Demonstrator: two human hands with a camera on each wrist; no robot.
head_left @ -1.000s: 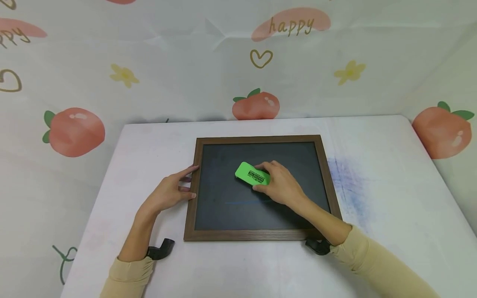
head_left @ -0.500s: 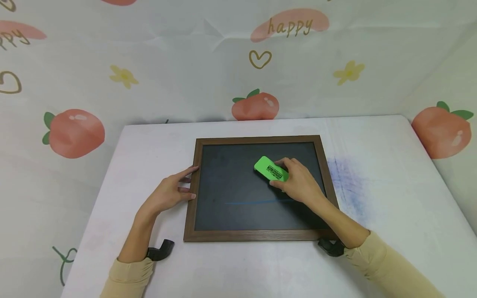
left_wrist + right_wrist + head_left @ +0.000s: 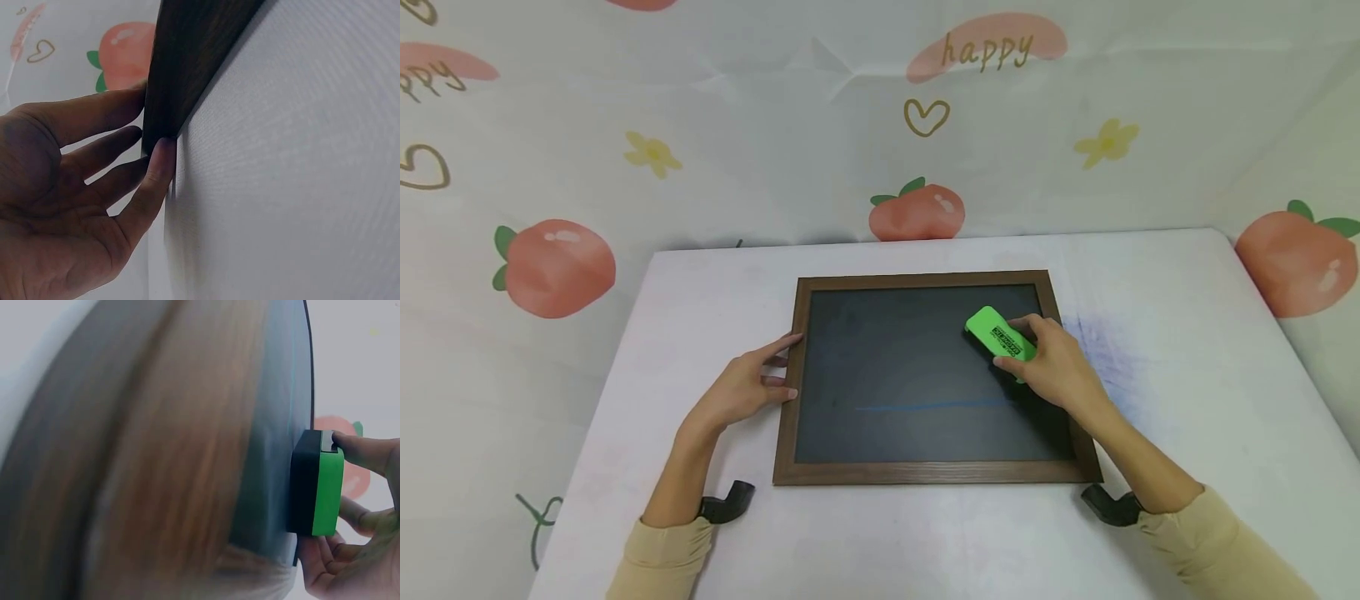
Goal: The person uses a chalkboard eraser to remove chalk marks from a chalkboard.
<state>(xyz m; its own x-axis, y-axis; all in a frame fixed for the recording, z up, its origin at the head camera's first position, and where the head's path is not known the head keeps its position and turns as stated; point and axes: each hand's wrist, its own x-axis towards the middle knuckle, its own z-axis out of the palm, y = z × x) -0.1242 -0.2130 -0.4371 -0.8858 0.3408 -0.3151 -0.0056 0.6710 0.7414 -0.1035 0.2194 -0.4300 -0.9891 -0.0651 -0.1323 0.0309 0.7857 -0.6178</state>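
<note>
I have the eraser [image 3: 997,332] over the right part of the blackboard [image 3: 887,358], set at a slant. It is a bright green block with rounded corners and small black print on top; my right wrist view shows the thick black pad [image 3: 305,482] beneath, facing the board. The fingers of my right hand [image 3: 1058,367] are clamped on its near end, thumb on one side. My left hand [image 3: 739,390] has its fingers spread apart, tips against the left side of the brown wooden frame [image 3: 925,473]. A thin blue line [image 3: 925,407] crosses the board below the eraser.
</note>
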